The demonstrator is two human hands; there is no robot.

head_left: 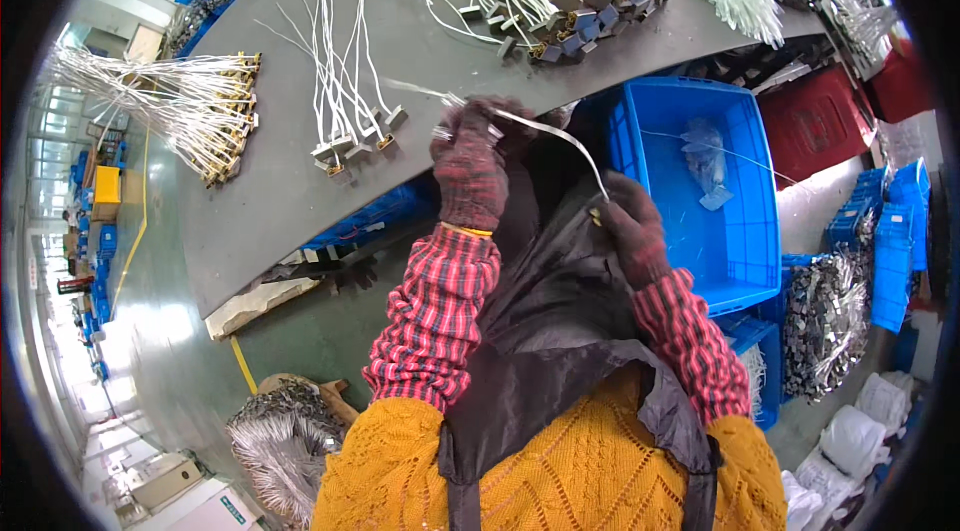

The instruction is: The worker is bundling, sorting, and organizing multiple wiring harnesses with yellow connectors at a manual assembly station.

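Near the table's front edge, my left hand (472, 171), in a dark reddish glove, is closed around white cables. A white cable (560, 134) curves from it down to my right hand (637, 234), which is also gloved and pinches that cable's end. A small brass-coloured piece (597, 217) shows at the right fingertips. Just left of my left hand, several white cables (335, 81) with small grey blocks at their ends lie loosely on the table. What sits inside my left fist is partly hidden and blurred.
The grey table (270, 211) bears a cable bundle (205, 116) at left and a cable pile with dark blocks (590, 11) at the back. A blue crate (740, 241) stands at right, holding a clear plastic bag (706, 156). Beyond it is a red bin (815, 121).
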